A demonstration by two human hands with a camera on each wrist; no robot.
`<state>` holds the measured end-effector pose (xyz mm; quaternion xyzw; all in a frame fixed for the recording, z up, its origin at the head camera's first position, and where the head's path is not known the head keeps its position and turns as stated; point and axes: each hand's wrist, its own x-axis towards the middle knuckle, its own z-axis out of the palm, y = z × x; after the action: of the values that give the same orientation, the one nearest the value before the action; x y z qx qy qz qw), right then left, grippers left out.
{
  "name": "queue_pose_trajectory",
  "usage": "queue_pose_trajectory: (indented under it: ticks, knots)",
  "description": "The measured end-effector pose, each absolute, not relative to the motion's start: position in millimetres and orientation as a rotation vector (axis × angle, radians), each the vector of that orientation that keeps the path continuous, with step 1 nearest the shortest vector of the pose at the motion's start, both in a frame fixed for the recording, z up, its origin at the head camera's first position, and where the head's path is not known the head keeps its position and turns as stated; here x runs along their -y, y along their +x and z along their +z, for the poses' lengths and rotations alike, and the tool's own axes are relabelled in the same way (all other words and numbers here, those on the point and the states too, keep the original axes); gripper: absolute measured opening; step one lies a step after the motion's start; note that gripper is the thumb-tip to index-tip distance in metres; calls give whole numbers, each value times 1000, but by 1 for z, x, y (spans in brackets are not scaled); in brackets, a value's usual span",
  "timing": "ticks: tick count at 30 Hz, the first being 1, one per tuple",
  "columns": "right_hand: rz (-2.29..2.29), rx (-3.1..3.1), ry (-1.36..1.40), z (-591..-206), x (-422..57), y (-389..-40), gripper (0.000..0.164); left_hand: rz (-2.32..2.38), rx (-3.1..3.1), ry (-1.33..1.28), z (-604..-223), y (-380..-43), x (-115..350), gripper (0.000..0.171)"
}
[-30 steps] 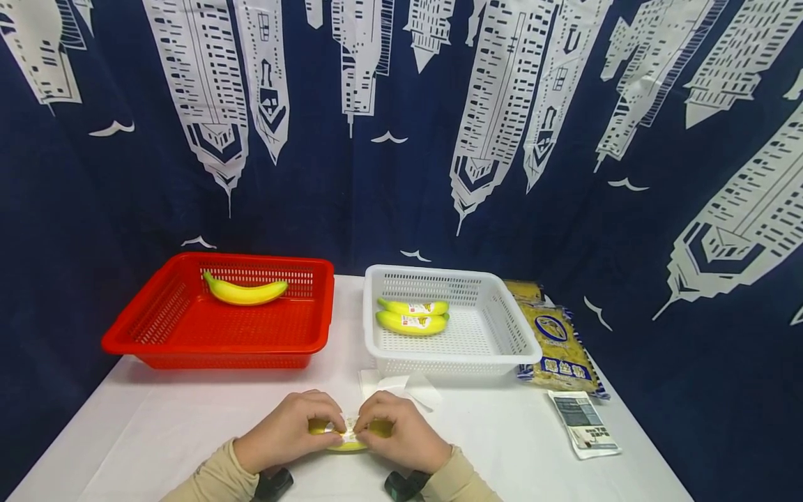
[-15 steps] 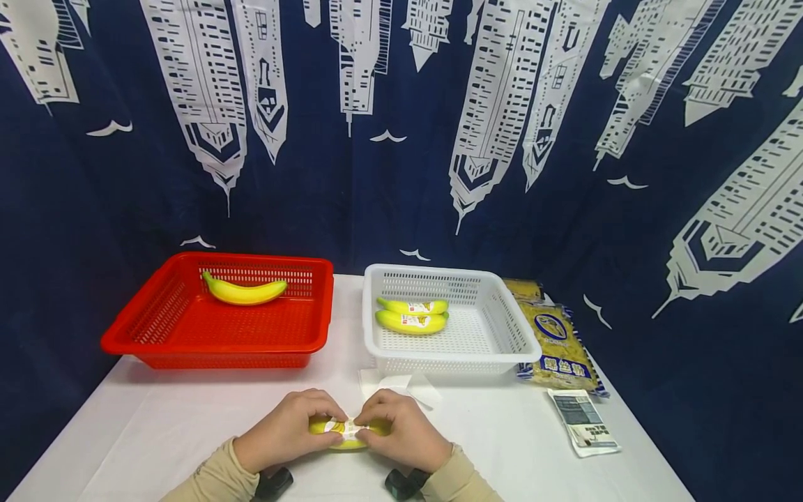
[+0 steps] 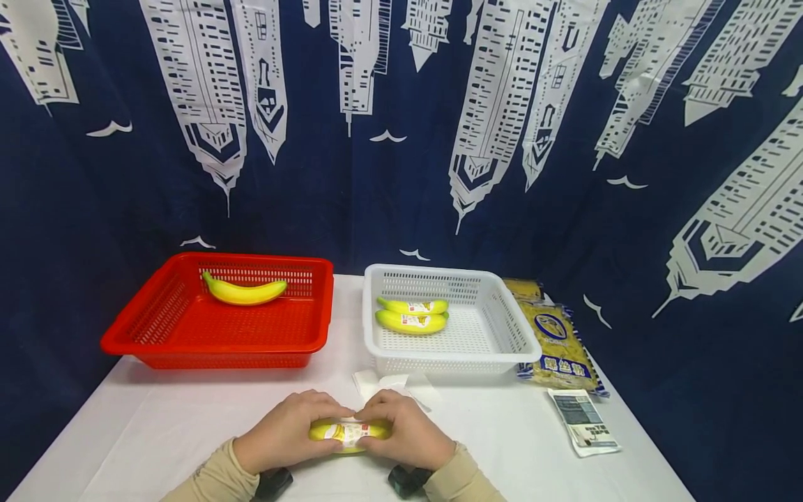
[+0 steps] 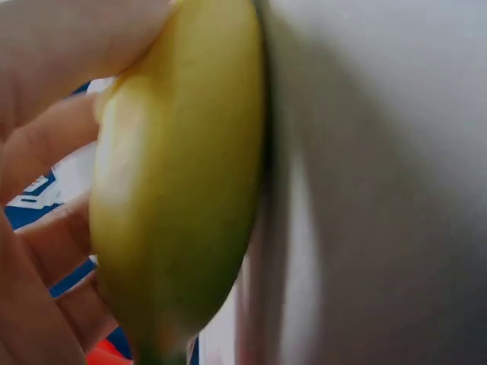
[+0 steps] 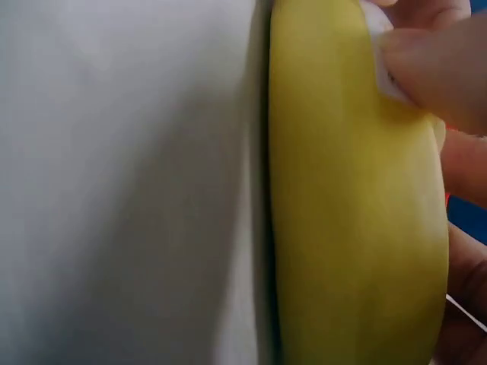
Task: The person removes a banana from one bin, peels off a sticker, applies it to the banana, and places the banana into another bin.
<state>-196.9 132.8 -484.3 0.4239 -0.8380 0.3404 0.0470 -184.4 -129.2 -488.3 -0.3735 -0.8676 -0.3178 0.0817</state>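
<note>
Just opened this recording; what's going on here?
A person's left hand and right hand grip one banana between them at the table, its label showing between the hands. Behind, the white basket holds two labelled bananas, and the red basket holds a single banana with no label visible.

A gap is parting red basket (image 3: 219,359) and white basket (image 3: 452,358); left hand (image 3: 290,432) and right hand (image 3: 409,432) are enclosing the banana (image 3: 349,434).

In the head view, the hands (image 3: 288,432) (image 3: 410,432) hide the banana's (image 3: 348,433) ends.
</note>
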Motion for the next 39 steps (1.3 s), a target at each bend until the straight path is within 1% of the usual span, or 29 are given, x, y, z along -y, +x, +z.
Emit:
queue_pose_trajectory:
  ticks: [3,6,9,15,23,25,28,31,33,39]
  knots:
    - [989,2531,1347,-483,-133,-196,24,-876,2587,-1146,-488,-183,130,31]
    - [928,2536,1353,-480,-133,-195,26,-886,2607,-1140,-485,-184,132,29]
    - [905,2564,1340,-476,-134,-196,27,-1005,2661,-1138,-481,-188,138,31]
    - [949,2626,1313,-471,-135,-198,26,-1190,2690,-1198,-478,-195,151,29]
    - [925,2611,1313,-474,-130,-197,25,-1337,2674,-1142,-483,-198,161,27]
    - [901,2600,1319,-474,-130,-196,25,-1375,2661,-1060,-485,-200,158,26]
    - [872,2590,1329,-474,-129,-196,24,-1475,2617,-818,-483,-205,150,26]
    - [849,2591,1339,-472,-132,-194,23,-1605,2535,-618,-476,-211,137,31]
    - [837,2598,1344,-471,-135,-193,23,-1647,2481,-591,-471,-214,128,34]
    - [824,2636,1326,-461,-152,-189,23,-1689,2451,-624,-460,-221,105,40]
